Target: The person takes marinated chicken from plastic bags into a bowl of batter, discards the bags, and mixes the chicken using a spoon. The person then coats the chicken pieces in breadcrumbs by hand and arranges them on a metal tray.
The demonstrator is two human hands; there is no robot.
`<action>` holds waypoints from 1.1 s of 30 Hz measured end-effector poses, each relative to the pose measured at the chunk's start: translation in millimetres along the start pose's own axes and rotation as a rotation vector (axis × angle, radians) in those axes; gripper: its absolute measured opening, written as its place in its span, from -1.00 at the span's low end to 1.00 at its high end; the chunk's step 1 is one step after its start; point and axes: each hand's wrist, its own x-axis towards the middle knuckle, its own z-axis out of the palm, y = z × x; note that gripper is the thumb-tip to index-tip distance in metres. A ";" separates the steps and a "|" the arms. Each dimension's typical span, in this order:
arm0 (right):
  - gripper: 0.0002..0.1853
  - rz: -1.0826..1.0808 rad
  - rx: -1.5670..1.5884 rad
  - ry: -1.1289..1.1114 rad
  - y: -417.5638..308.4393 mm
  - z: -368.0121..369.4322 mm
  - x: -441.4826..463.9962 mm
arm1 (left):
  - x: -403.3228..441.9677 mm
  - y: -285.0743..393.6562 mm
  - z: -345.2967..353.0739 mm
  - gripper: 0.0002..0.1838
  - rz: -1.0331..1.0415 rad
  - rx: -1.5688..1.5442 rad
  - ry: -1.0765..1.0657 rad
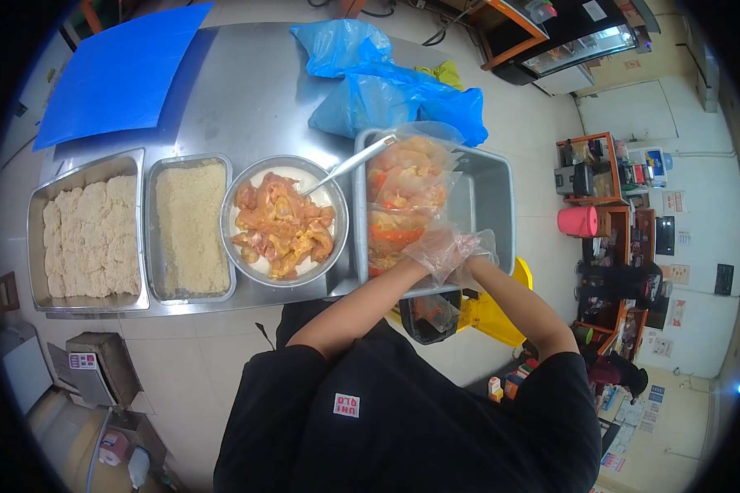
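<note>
Both my hands are close together over the front part of a grey plastic tub (506,193), with loose clear plastic around them. My left hand (434,249) and my right hand (474,245) nearly touch, their fingers drawn in. What they grip is hard to make out through the plastic. Left of them in the tub lie clear plastic bags (399,197) of meat with orange-red pieces. Beside the tub stands a round metal bowl (343,246) holding raw chicken pieces (284,222) in a pale liquid. The long handle of a utensil (353,162) leans across the bowl's rim.
Further left are a metal tray of crumbs (193,230) and a deeper pan of pale coated pieces (90,238). Blue plastic bags (362,99) and a blue board (123,78) lie at the back of the steel table (242,74). Below the table's edge stands a yellow bin (493,316).
</note>
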 end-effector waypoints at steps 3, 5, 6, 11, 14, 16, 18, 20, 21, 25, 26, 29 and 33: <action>-0.51 0.006 -0.016 -0.007 3.6 -9.2 -8.3 | -2.6 4.4 -6.8 -0.52 0.008 -0.010 -0.006; -0.51 0.007 -0.028 -0.017 5.5 -16.3 -16.4 | -3.9 9.5 -12.3 -0.52 -0.038 -0.026 -0.016; -0.51 0.008 -0.032 -0.020 6.2 -16.4 -19.3 | -4.9 10.6 -12.7 -0.52 -0.059 -0.034 -0.024; -0.50 0.000 -0.037 -0.016 5.2 -1.2 -16.6 | -2.3 10.2 -11.6 -0.49 -0.039 -0.016 -0.045; -0.50 -0.004 -0.038 -0.008 3.7 3.1 -9.2 | -5.5 13.2 -15.5 -0.48 -0.053 -0.003 -0.025; -0.49 -0.010 -0.040 -0.005 3.7 0.6 -6.3 | -6.6 12.4 -13.5 -0.48 -0.043 0.001 -0.023; -0.49 -0.015 -0.050 -0.006 3.3 -9.2 -4.1 | -2.4 7.6 -13.1 -0.47 -0.026 0.009 -0.039; -0.49 -0.015 -0.056 -0.016 4.6 -19.5 -11.1 | -2.5 4.8 -9.5 -0.47 -0.018 0.055 -0.014; -0.49 -0.016 -0.060 -0.021 4.6 -24.7 -14.8 | -2.8 8.4 -11.7 -0.47 -0.011 0.078 -0.002; -0.48 -0.031 -0.055 -0.030 0.7 -31.2 -16.9 | -4.2 13.2 -15.9 -0.47 -0.049 0.052 -0.035; -0.48 -0.037 -0.051 -0.029 -2.4 -28.6 -11.0 | -3.8 10.5 -12.2 -0.48 -0.054 0.040 -0.026; -0.48 -0.059 -0.039 -0.012 -9.0 -11.8 1.7 | -5.4 9.0 -8.4 -0.49 -0.036 0.014 0.001; -0.47 -0.070 -0.040 -0.004 -7.9 5.4 1.3 | -3.6 11.0 -14.4 -0.50 -0.054 0.012 -0.061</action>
